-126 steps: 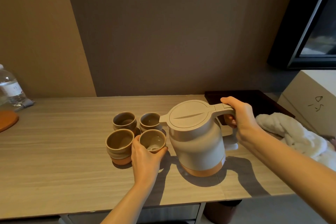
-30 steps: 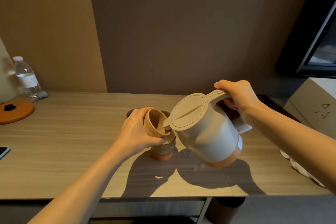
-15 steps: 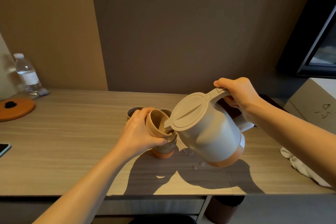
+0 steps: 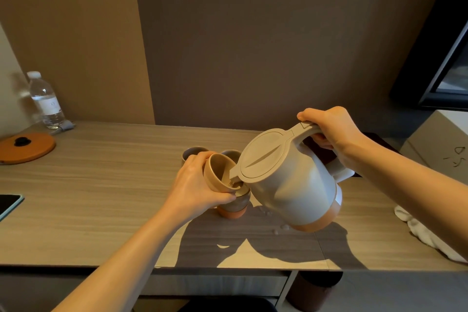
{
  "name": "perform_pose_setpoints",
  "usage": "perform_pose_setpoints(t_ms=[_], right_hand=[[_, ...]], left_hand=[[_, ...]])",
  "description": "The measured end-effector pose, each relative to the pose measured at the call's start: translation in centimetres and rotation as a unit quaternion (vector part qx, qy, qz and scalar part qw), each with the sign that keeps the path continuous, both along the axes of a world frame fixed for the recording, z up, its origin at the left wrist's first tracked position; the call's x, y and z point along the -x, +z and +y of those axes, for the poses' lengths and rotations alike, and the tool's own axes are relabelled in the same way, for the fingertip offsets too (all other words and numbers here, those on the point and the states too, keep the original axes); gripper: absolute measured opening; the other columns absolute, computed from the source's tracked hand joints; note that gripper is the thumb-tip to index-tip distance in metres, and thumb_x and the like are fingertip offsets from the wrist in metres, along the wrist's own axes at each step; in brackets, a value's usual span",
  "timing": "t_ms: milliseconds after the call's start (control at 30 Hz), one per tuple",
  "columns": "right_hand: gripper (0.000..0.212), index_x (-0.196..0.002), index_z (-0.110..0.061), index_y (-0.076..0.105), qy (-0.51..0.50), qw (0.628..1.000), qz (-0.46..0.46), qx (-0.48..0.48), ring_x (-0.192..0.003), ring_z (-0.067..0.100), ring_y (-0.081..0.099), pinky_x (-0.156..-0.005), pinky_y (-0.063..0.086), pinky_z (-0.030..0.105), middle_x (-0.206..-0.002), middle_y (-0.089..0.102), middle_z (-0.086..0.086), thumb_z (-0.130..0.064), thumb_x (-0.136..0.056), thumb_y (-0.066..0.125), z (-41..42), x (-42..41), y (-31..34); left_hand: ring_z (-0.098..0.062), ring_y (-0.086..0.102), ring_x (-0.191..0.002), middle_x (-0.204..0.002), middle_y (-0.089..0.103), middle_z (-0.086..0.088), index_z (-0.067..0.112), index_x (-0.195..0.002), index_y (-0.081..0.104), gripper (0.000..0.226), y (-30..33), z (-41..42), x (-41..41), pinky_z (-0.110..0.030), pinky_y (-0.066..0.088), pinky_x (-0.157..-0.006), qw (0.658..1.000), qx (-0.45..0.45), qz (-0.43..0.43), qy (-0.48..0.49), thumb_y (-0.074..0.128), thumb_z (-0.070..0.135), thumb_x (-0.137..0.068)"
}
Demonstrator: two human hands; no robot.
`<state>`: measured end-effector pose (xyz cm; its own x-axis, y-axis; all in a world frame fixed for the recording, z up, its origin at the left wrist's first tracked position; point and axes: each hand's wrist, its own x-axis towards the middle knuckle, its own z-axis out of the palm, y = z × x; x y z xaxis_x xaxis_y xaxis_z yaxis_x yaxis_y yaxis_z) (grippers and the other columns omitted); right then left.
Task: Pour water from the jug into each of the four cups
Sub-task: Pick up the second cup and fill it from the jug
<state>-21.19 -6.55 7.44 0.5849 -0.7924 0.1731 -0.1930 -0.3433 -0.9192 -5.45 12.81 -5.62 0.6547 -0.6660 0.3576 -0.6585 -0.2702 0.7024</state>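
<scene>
My right hand grips the handle of a cream jug with an orange base, lifted off the table and tilted left. Its spout reaches into a tan cup that my left hand holds tilted toward the jug, above the table. Right below it stands another cup with an orange foot. Two more cups stand behind, one to the left and one mostly hidden by the held cup and jug. Water droplets lie on the wooden table under the jug.
A water bottle and an orange round lid sit far left. A dark phone lies at the left edge. A white cloth and a pale box are on the right, with a dark tray behind my right arm.
Since four seconds ago I lifted a cup and the jug off the table. Over the last second the jug has tilted slightly further, its spout staying in the held cup.
</scene>
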Motion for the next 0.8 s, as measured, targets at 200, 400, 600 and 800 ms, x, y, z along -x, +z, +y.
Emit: perform_pose_setpoints(t_ms=[200,400,600,800], right_hand=[[0.035,-0.052,-0.008,0.054,0.009,1.000,0.003,0.005,-0.051,0.015,0.042,-0.059,0.039,0.027,-0.048,0.049,0.001,-0.023,-0.083,0.064,0.4,0.0,-0.1],[0.035,-0.054,-0.009,0.057,0.007,1.000,0.009,0.021,-0.054,0.014,0.046,-0.061,0.042,0.027,-0.053,0.051,0.002,-0.025,-0.084,0.063,0.8,0.0,-0.2],[0.034,-0.056,-0.008,0.058,0.015,0.999,0.019,0.033,-0.056,0.015,0.048,-0.062,0.042,0.027,-0.058,0.051,0.006,-0.025,-0.085,0.061,1.2,0.1,0.0],[0.033,-0.059,-0.003,0.058,0.024,0.998,0.031,0.041,-0.058,0.018,0.047,-0.060,0.042,0.027,-0.060,0.050,0.010,-0.024,-0.084,0.061,1.4,0.1,0.1]], left_hand=[[-0.007,0.051,-0.106,-0.115,0.049,0.017,0.041,-0.119,0.040,0.089,-0.7,0.3,0.5,-0.020,0.047,-0.078,1.000,0.003,0.013,0.009,0.094,0.045,-0.049],[-0.008,0.052,-0.107,-0.117,0.049,0.017,0.039,-0.124,0.042,0.092,-1.2,0.4,0.7,-0.021,0.048,-0.078,0.999,0.008,0.023,0.020,0.093,0.049,-0.048],[-0.007,0.052,-0.105,-0.117,0.050,0.017,0.042,-0.120,0.040,0.090,-1.3,0.8,1.0,-0.019,0.046,-0.077,0.999,0.020,0.039,0.016,0.094,0.046,-0.049],[-0.007,0.051,-0.107,-0.119,0.050,0.015,0.034,-0.126,0.044,0.091,-1.5,1.0,1.4,-0.021,0.048,-0.080,0.998,0.027,0.050,0.018,0.094,0.041,-0.051]])
